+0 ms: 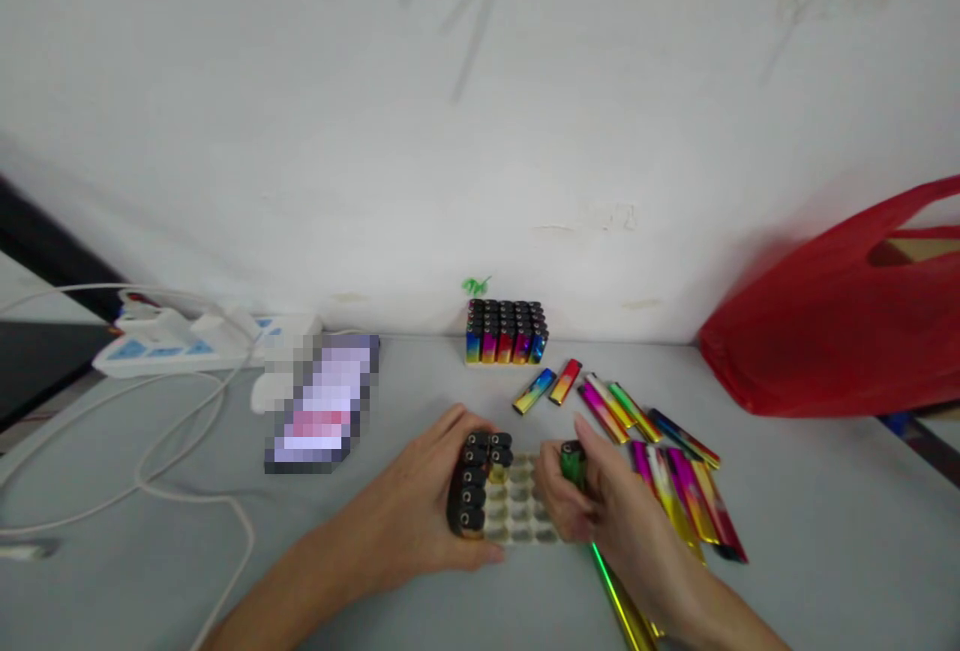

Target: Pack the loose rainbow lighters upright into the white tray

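Observation:
My left hand [420, 496] wraps around the left end of a pale lighter tray [517, 511] with rows of hollow slots. Black-topped lighters [472, 478] fill the slots along the tray's left side, and a couple more stand in the second column at the far end. Just over the tray's right side, my right hand [600, 491] is closed around a green lighter [573, 464] with a black top. Fingers of that hand cover the right edge of the tray.
A full block of lighters [506, 334] stands by the wall. Several loose shiny lighters [675, 491] lie on the right, some under my right forearm. A phone [322, 406], a power strip [172, 346] and white cables are on the left. A red bag [847, 331] sits at the right.

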